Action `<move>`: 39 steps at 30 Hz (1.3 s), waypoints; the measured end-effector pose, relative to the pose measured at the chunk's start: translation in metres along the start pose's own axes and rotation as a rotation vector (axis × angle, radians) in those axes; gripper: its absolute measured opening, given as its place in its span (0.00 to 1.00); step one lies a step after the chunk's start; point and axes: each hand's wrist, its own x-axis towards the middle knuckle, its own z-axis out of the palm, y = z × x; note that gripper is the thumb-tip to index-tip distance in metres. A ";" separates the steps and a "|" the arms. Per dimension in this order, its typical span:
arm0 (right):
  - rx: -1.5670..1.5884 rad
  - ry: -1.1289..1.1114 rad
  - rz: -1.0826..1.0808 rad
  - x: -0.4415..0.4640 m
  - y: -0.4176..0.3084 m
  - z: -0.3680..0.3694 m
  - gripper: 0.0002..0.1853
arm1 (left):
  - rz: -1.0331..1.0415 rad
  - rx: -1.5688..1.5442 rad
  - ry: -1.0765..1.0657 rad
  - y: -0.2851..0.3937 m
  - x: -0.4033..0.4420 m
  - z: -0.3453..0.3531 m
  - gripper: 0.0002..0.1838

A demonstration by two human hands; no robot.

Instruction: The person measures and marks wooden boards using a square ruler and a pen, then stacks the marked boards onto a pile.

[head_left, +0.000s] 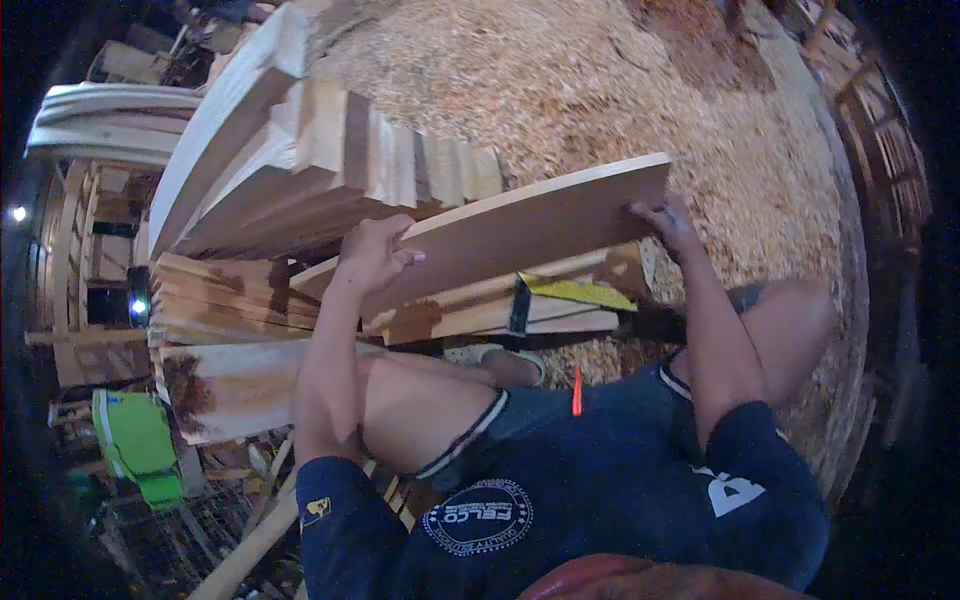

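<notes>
A long, flat wooden board (540, 225) is held up and slightly tilted over a low stack of boards (450, 312). My left hand (378, 258) grips its near edge towards the left, with the thumb on the face. At the board's right end, my right hand (668, 222) has its fingers closed on the corner. Below the board, a yellow and black item (575, 290), perhaps a square or strap, lies on the stack.
Big stacks of wooden pieces (320, 150) stand at the upper left. Wood shavings (560, 80) cover the ground. A green object (138, 440) is at the lower left, near loose sticks (250, 530). A small orange item (577, 390) shows against my clothing.
</notes>
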 end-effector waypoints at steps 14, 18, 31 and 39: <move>0.692 0.091 0.166 0.000 -0.086 0.077 0.38 | 0.536 0.031 1.181 0.060 -0.061 -0.089 0.08; 0.731 0.078 0.196 -0.006 -0.136 0.111 0.38 | 0.625 -0.322 0.613 0.071 -0.073 -0.051 0.11; 0.669 0.044 0.012 -0.029 -0.259 0.177 0.29 | 0.175 -1.642 0.800 -0.017 -0.069 -0.080 0.18; 0.626 -0.046 -0.225 -0.001 -0.306 0.178 0.24 | 0.304 -1.713 0.954 -0.032 -0.047 -0.099 0.15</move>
